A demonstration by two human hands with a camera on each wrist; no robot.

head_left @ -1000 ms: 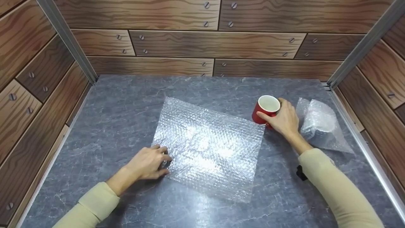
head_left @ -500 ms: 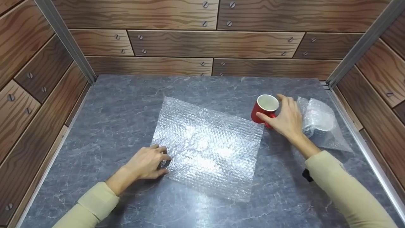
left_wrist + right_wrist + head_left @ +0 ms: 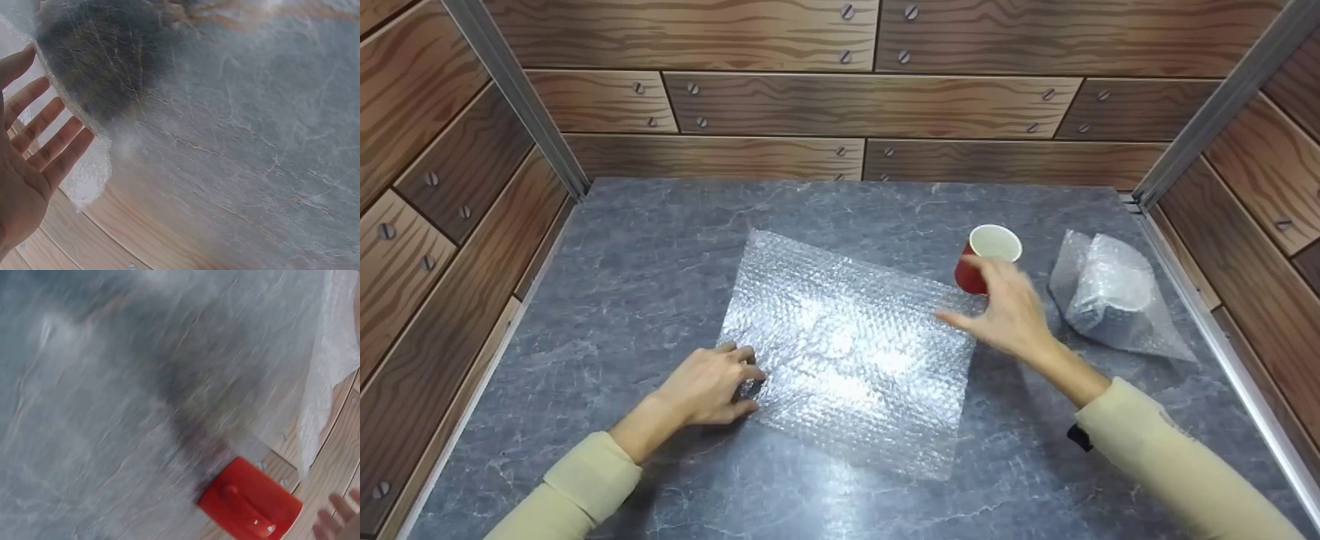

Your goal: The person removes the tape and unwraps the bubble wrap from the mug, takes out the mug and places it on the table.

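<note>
A sheet of bubble wrap point(image 3: 847, 352) lies flat in the middle of the table. On its left edge rests my left hand point(image 3: 712, 384), fingers loosely bent in the head view; the left wrist view shows the fingers point(image 3: 70, 152) spread along that edge. A red mug point(image 3: 971, 274), white inside, stands upright just past the sheet's far right corner. In the head view my right hand point(image 3: 1009, 311) is in front of the mug and hides its handle, which the right wrist view shows on the red mug point(image 3: 250, 500). Thumb and fingers are apart, with nothing between them.
At the right lies a bubble-wrapped bundle point(image 3: 1117, 289) with something pale and rounded inside. The grey marbled table point(image 3: 660, 247) is bordered by wood-patterned walls point(image 3: 780, 105) at the back and both sides, with metal posts point(image 3: 510, 90) in the corners.
My right hand has let go of the mug and moved left and toward me, over the sheet's right corner. The mug stays standing. The left hand has not moved.
</note>
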